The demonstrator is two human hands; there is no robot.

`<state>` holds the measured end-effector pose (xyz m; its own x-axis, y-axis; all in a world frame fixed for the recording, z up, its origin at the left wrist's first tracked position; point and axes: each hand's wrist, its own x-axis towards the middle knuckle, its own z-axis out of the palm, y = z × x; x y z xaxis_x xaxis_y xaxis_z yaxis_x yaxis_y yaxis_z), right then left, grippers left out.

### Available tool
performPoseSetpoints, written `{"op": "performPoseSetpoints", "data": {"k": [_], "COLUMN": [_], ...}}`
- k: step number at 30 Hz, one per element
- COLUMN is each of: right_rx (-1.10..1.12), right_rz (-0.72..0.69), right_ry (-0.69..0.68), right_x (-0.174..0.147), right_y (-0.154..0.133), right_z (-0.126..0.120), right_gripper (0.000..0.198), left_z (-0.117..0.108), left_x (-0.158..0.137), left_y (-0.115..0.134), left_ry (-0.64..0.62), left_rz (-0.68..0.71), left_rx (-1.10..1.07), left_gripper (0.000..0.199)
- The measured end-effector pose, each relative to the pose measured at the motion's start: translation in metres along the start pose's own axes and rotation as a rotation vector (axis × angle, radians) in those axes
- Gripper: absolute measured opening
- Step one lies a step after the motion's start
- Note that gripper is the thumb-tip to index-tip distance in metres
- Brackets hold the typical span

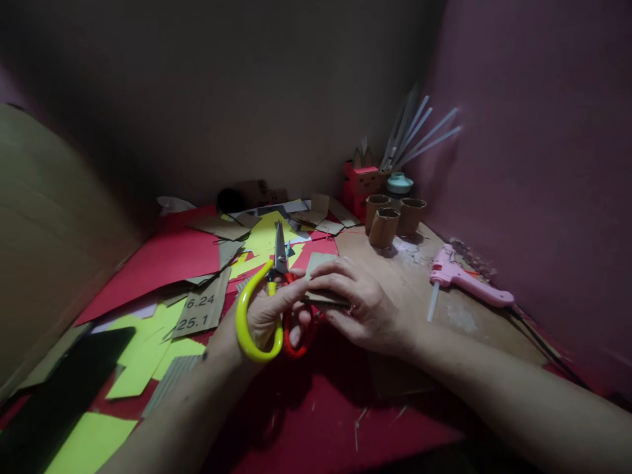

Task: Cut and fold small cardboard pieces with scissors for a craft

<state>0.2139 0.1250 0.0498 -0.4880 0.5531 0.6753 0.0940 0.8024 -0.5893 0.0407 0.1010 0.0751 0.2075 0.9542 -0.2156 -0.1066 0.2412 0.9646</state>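
Note:
A pair of scissors (280,253) with one yellow and one red handle hangs on my left hand (271,309), blades pointing away from me. That hand is closed round the scissors, and its thumb and fingertips reach the near edge of a small cardboard piece (320,262). My right hand (363,309) is closed over the same piece, its fingers lying across the top and the thumb side underneath. Both hands meet above the red table surface (316,421). Much of the cardboard is hidden under the right fingers.
Cardboard scraps (200,309), yellow paper (148,355) and red sheets (162,263) spread across the left. A pink glue gun (464,280) lies on a cardboard sheet (415,276) at right. Behind stand three cardboard cups (384,229), a red box (358,187) and glue sticks (419,131).

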Motion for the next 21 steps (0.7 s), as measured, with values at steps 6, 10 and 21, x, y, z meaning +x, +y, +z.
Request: {"op": "performPoseSetpoints", "data": {"k": [6, 10, 21], "right_rx": [0.084, 0.533, 0.899], "right_rz": [0.074, 0.595, 0.845], "right_ry": [-0.115, 0.084, 0.248], "right_x": [0.004, 0.009, 0.008], "right_y": [-0.008, -0.009, 0.008], "right_z": [-0.007, -0.007, 0.001], "right_gripper": [0.066, 0.070, 0.021], "left_z": [-0.002, 0.000, -0.009], "left_x": [-0.003, -0.006, 0.002], "left_y": [0.001, 0.001, -0.012], "left_ry": [0.160, 0.373, 0.265], "left_rz": [0.105, 0.348, 0.323], "left_rx": [0.110, 0.306, 0.317], "left_gripper": [0.027, 0.046, 0.060]}}
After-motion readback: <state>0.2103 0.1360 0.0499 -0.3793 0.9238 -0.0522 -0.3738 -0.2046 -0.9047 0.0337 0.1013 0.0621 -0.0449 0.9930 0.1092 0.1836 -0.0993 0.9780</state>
